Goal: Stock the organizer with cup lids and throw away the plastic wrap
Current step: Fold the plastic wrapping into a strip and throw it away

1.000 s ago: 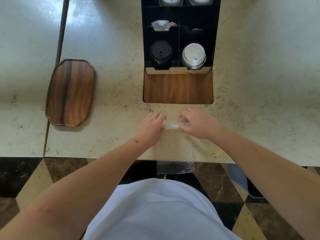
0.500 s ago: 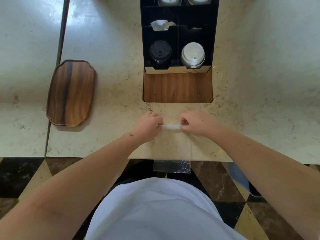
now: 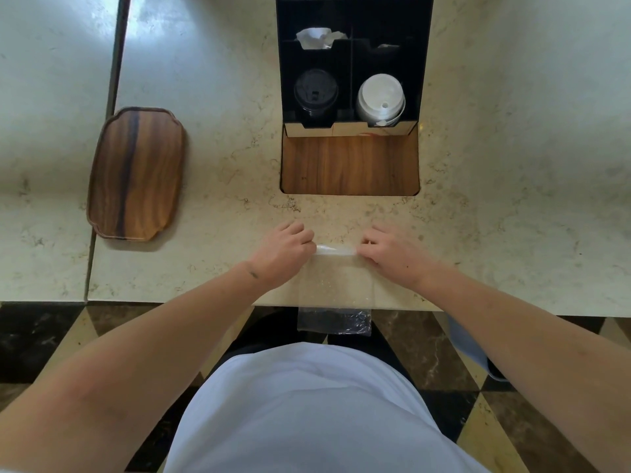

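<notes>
A clear plastic wrap (image 3: 334, 285) lies flat on the marble counter, its near end hanging over the front edge. Its far end is rolled into a narrow band between my hands. My left hand (image 3: 285, 250) pinches the roll's left end with curled fingers. My right hand (image 3: 392, 252) pinches the right end the same way. Beyond them stands the black organizer (image 3: 351, 35), with a stack of black lids (image 3: 316, 92) in its front left compartment and a stack of white lids (image 3: 380, 97) in the front right.
A wooden tray (image 3: 135, 174) lies on the counter to the left. A wood panel (image 3: 350, 163) is set into the counter in front of the organizer. Crumpled white paper (image 3: 317, 37) sits in a rear compartment. The counter edge (image 3: 170, 300) runs just below my wrists.
My fingers went from lying over the wrap's far end to curling and pinching it, and the end has been rolled toward me into a tighter band.
</notes>
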The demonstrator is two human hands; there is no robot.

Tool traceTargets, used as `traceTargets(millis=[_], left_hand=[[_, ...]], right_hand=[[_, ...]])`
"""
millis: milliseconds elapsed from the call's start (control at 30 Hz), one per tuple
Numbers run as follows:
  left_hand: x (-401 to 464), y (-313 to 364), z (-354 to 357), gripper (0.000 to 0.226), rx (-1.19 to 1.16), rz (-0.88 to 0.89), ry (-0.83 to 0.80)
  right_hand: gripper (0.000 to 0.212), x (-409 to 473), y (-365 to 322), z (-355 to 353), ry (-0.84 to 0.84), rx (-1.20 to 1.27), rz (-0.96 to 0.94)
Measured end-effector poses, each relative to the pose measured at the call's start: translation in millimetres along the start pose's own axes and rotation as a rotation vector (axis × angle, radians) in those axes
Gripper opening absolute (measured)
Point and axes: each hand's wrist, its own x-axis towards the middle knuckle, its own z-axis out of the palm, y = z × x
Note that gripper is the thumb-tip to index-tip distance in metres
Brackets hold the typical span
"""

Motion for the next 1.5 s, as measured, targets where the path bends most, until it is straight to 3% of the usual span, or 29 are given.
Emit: traceTargets(millis=[100,167,267,433,567,700,867,1167,1267,1500], left_hand=[[-2,3,2,0.014,0.055,-0.002,-0.021],[-4,6,1,0.011,0.043,-0.039,-0.013],[-7,11,0,0.026,-0.056,-0.128,-0.013],[4,11,-5,0.013,-0.24,-0.343,-0.021],[11,9,-2,0.013,-0.304,-0.432,-0.095],[11,3,-1,0.015,-0.378,-0.447,-0.18],[6,3,0,0.006,-0.385,-0.427,-0.175],[-15,10,5,0.005,-0.21,-0.169,0.026],[-20,13,9,0.013,-0.131,-0.083,0.019],[-36,10,13,0.02,-0.075,-0.006,0.033]], right_hand=[[0.014,-8,1,2,-0.032,0.011,-0.059],[0.028,-13,-2,2,-0.041,0.019,-0.036],[0.032,-13,-5,1,-0.048,0.069,0.077],[0.011,5,-11,1,-0.091,0.248,0.364],[0.013,18,-10,-6,-0.203,0.357,0.471],[0.007,22,-10,-11,-0.273,0.316,0.431],[0.003,19,-7,-8,-0.283,0.291,0.368],[0.008,-3,-3,-3,-0.093,0.161,0.103],[0.012,-7,-5,1,-0.044,0.155,0.059],[0.012,-20,3,4,-0.075,0.041,-0.052]])
